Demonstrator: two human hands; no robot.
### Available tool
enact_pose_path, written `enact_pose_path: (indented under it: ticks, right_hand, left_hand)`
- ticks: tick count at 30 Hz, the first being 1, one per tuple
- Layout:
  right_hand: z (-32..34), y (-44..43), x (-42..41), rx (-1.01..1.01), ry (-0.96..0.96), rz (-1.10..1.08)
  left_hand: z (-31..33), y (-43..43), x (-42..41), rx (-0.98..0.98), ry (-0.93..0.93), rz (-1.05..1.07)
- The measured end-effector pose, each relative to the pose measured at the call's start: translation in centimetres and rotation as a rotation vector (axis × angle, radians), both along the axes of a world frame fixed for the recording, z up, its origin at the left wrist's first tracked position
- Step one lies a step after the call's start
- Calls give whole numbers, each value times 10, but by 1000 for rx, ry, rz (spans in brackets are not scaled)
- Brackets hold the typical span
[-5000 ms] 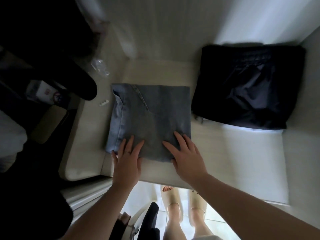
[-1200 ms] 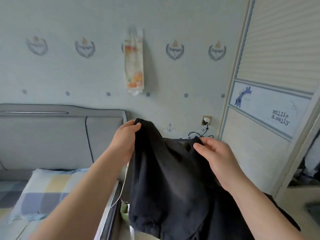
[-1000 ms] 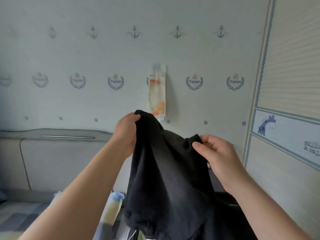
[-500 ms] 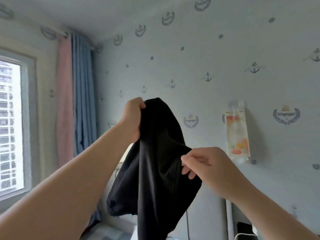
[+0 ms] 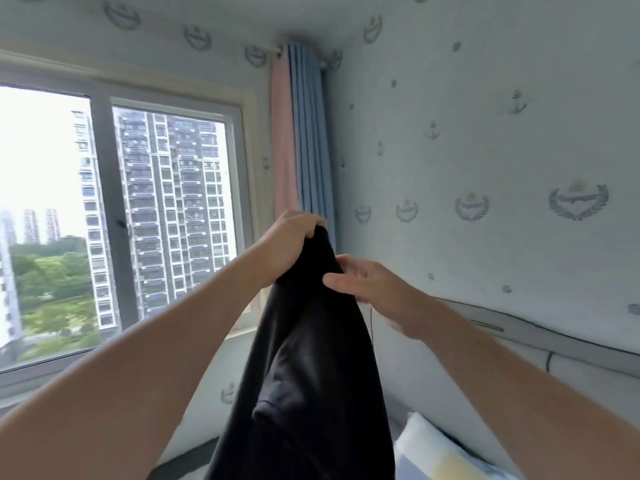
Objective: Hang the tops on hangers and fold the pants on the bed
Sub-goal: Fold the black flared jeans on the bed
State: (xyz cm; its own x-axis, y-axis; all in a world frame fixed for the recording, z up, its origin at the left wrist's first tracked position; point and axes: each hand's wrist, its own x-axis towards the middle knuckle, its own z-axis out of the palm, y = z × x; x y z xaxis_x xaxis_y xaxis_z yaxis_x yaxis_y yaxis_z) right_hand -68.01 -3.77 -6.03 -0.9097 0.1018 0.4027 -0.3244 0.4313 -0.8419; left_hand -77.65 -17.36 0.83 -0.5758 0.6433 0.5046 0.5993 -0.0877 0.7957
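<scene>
Evidently, a black garment [image 5: 311,358], neither hung nor folded, is being gripped by the left hand [image 5: 294,233] and touched by the slack-fingered right hand [image 5: 374,285].

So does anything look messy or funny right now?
Only the black garment. It hangs bunched in a narrow, creased column from the left hand, which grips its top, while the right hand touches its side. Nothing looks torn or spilled.
</scene>
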Motion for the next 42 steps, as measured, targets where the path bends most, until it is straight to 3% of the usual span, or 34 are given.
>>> enact_pose_path:
  ticks: [3, 9, 15, 20, 24, 28, 33, 37, 42]
  right_hand:
    - [-20, -12, -46, -103, -75, 185]
    - [-74, -14, -105, -329, -164, 412]
    - [-166, 14, -127, -207, -392, 522]
    - [-270, 60, -126, 81, -724, 477]
    - [-336, 82, -116, 122, -860, 401]
    - [-365, 85, -111, -51, -857, 279]
    - [-391, 75, -106, -319, -905, 111]
    - [-385, 79, -100, -762, -903, 246]
    - [-367, 66, -90, -988, -878, 428]
  left_hand:
    - [-9, -20, -23, -52, 75, 137]
    - [-41, -51, -79, -105, 7, 461]
    - [-124, -83, -116, -95, -139, 589]
    - [-210, -103, -141, -6, -324, 758]
    - [-295, -102, -146, -240, -294, 909]
    - [-387, -71, -107, -445, -444, 814]
    - [-468, -16, -7, -429, -677, 649]
    - [-496, 10, 48, -304, -831, 606]
    - [-504, 28, 60, -228, -696, 617]
